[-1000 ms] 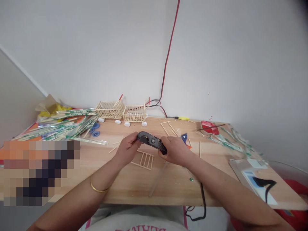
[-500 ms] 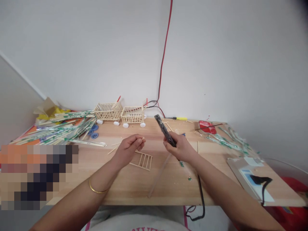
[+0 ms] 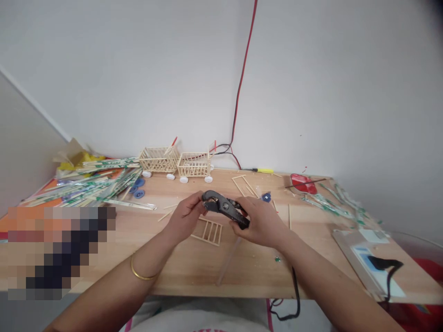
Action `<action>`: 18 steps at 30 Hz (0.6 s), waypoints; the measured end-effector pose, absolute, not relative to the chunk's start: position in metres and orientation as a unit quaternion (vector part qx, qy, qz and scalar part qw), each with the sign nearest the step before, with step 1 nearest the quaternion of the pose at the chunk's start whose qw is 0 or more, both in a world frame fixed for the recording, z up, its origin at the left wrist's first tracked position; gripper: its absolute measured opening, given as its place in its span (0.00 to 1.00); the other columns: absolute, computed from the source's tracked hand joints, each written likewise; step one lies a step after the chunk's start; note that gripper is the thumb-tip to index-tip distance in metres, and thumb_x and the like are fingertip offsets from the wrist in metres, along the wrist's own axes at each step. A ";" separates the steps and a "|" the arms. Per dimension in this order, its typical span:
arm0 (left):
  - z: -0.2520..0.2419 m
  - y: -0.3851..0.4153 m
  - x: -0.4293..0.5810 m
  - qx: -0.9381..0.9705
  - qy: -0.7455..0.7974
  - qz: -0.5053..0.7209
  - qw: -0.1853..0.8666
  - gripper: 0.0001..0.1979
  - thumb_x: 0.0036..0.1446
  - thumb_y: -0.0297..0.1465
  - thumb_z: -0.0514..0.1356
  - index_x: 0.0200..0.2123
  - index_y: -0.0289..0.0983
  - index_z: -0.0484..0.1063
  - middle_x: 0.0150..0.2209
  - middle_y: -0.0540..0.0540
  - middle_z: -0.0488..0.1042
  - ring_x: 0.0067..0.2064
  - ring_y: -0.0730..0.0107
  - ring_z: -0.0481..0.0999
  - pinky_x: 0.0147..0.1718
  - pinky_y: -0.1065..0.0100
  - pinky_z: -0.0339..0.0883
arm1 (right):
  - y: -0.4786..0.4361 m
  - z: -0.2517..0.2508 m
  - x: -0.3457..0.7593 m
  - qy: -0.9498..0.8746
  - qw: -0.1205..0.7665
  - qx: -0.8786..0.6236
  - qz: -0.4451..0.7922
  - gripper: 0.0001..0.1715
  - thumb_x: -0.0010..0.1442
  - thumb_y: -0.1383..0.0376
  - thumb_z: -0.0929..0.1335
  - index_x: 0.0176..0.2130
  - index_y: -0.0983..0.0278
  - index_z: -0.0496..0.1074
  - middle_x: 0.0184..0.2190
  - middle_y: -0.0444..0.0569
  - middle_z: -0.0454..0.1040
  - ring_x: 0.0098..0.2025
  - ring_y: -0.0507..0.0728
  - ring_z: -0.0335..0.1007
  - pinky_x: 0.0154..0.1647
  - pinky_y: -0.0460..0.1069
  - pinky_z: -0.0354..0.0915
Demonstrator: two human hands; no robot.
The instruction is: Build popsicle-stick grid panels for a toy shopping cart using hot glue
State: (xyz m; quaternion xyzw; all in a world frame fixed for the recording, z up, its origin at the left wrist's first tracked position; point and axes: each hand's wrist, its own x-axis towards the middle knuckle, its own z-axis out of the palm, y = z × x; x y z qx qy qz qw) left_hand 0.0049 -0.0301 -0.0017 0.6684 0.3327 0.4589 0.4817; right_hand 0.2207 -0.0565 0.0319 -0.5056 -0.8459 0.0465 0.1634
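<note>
My right hand (image 3: 261, 220) grips a black hand cutter (image 3: 226, 206) by its handles, with the hooked jaw pointing left. My left hand (image 3: 185, 216) is closed in a pinch right at the cutter's jaw; whatever is in its fingertips is hidden behind the tool. Just below the hands, a small ladder-like frame of thin wooden sticks (image 3: 210, 231) lies on the table. Loose sticks (image 3: 165, 215) are to the left of it. A half-built stick frame (image 3: 238, 184) lies farther back, beyond the right hand.
Two wheeled stick carts (image 3: 159, 161) stand by the wall. At left are bagged sticks (image 3: 100, 182) and blue wheels (image 3: 139, 193). A yellow-handled tool (image 3: 265, 170), a red dish (image 3: 302, 183) and a clipboard (image 3: 363, 263) are toward the right. A black cable (image 3: 296, 295) hangs over the front edge.
My right hand has swung the cutter from upright to lying leftward, its jaw now at my left fingertips. A small pale bit seen in my left fingers earlier is now hidden.
</note>
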 end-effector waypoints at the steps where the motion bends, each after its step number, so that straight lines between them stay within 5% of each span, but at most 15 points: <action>1: -0.001 -0.030 0.005 0.675 0.335 0.456 0.474 0.11 0.62 0.35 0.52 0.36 0.35 0.69 0.27 0.51 0.63 0.29 0.74 0.61 0.30 0.71 0.55 | -0.056 0.031 0.220 -0.847 0.160 -0.506 0.042 0.13 0.51 0.60 0.65 0.37 0.63 0.65 0.29 0.48 0.72 0.31 0.56 0.66 0.30 0.47 0.54; 14: -0.002 -0.030 0.003 0.692 0.350 0.440 0.453 0.09 0.61 0.32 0.52 0.33 0.35 0.70 0.26 0.52 0.63 0.30 0.75 0.62 0.31 0.71 0.56 | -0.056 0.020 0.222 -0.840 0.136 -0.524 -0.020 0.10 0.52 0.60 0.65 0.32 0.64 0.67 0.27 0.50 0.74 0.29 0.56 0.70 0.26 0.47 0.50; 18: -0.004 -0.030 0.005 0.642 0.336 0.458 0.515 0.09 0.59 0.33 0.55 0.34 0.35 0.72 0.25 0.51 0.67 0.26 0.77 0.63 0.26 0.72 0.57 | -0.055 0.031 0.250 -0.761 0.144 -0.632 -0.005 0.19 0.54 0.49 0.65 0.37 0.61 0.69 0.28 0.47 0.76 0.28 0.57 0.70 0.25 0.46 0.51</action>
